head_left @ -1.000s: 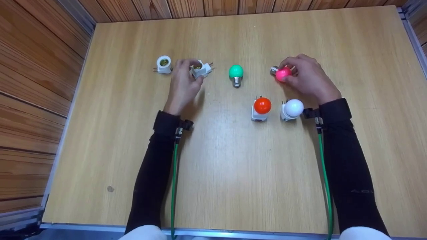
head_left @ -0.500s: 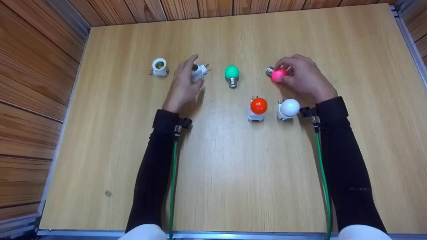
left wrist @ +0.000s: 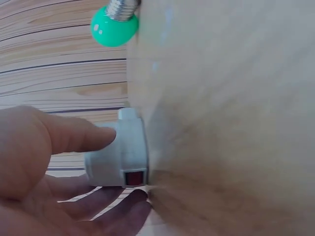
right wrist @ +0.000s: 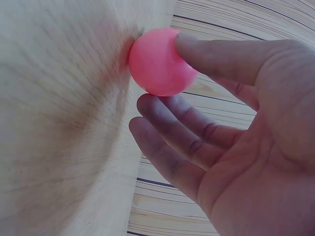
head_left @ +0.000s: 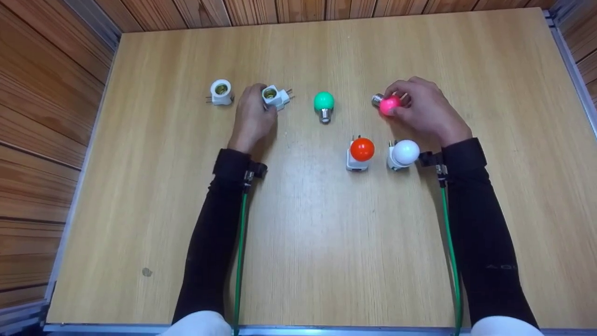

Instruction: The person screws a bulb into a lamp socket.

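My left hand [head_left: 254, 114] grips a white plug-in lamp socket [head_left: 276, 97], its open mouth facing up and its prongs pointing right. In the left wrist view, the thumb presses one side of the socket [left wrist: 118, 152], which shows a dark red switch, and the fingers curl beneath. My right hand [head_left: 426, 107] pinches a pink light bulb [head_left: 389, 105] between thumb and fingers. The bulb lies on its side with its metal screw base toward the upper left. In the right wrist view the pink globe [right wrist: 160, 64] sits right at the tabletop.
Between the hands lies a green bulb [head_left: 324, 101]. Another white socket [head_left: 221, 92] stands left of my left hand. Nearer me, an orange-red bulb [head_left: 362, 149] and a white bulb [head_left: 406, 151] sit in sockets. Green cables [head_left: 239, 261] run along both forearms.
The left hand's raised index finger has come down and its fingers have closed round the socket. The right hand stays on the pink bulb. The view has shifted slightly.
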Demonstrator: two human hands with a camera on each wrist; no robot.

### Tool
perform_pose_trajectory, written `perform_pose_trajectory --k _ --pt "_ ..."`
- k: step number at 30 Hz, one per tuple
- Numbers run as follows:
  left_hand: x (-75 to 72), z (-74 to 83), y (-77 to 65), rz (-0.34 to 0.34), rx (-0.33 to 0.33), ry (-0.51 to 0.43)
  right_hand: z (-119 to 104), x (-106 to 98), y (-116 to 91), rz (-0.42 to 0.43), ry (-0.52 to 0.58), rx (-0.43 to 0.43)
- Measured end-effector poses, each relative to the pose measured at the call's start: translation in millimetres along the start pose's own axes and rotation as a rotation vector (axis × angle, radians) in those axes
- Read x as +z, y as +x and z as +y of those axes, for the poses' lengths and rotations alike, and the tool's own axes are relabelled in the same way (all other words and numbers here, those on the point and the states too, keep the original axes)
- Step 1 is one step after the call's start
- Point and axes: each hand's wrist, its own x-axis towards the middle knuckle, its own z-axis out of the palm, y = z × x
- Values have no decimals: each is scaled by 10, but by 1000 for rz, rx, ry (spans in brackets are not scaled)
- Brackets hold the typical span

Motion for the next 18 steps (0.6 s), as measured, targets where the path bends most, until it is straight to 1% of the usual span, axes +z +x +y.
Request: perform_pose_trajectory --k 3,7,11,18 --pt "27 -34 7 21 0 -14 7 12 5 6 7 6" --pt "26 -14 17 13 -13 -27 17 11 -1 14 10 3" --pt "38 -21 4 4 -22 -38 22 26 -6 -13 14 12" --pt "0 -26 -9 24 -9 -34 6 15 26 -26 21 -6"
